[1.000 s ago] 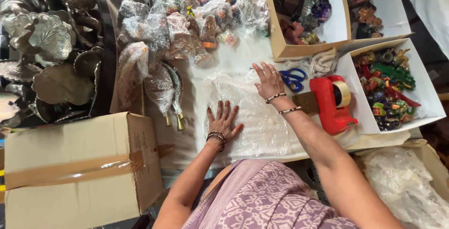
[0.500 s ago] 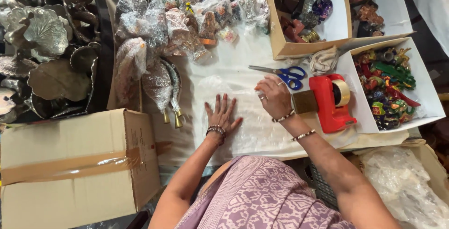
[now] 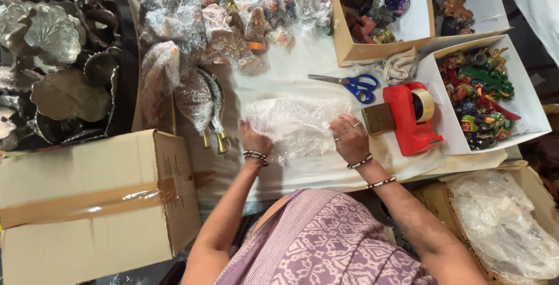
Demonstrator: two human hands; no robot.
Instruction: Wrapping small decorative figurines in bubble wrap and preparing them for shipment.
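1. Your left hand (image 3: 255, 141) pinched the left edge of the sheet of bubble wrap (image 3: 297, 125), and your right hand (image 3: 349, 139) lay mostly flat on its right edge, fingers curled lightly over the film.
2. The wrap lay on the white paper of the table (image 3: 303, 69), just below the blue-handled scissors (image 3: 349, 83) and left of the red tape dispenser (image 3: 410, 116).
3. To my eye you were smoothing it; an even pull outward from both edges was the way to keep it flat without creases.
4. The small brass block (image 3: 378, 118) sat just beside your right knuckles, so that hand needed to stay low and not nudge it.
5. The wrapped figures (image 3: 198, 96) lay near your left hand and the taped cardboard box (image 3: 93, 203) nearer you; neither touched the sheet.
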